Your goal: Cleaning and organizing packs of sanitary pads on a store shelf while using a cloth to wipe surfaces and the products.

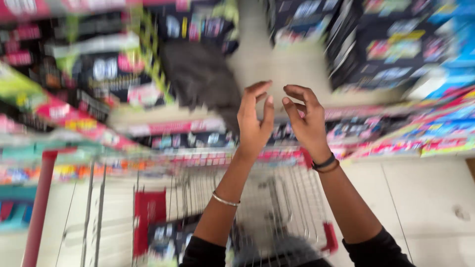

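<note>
My left hand (254,117) and my right hand (306,118) are both raised in front of me, palms facing each other a few centimetres apart, fingers loosely curled and apart. Neither holds anything. They hang in the air before a store shelf, above a wire shopping cart (277,198). A thin bangle sits on my left wrist, a dark band on my right. The picture is blurred by motion.
Dark printed packages (396,44) fill the shelf at upper right and more packages (99,74) at upper left, with a dark grey cloth-like item (198,74) between. Coloured price strips (173,127) line the shelf edges. The cart has a red flap (149,212). Pale tiled floor (425,198) lies right.
</note>
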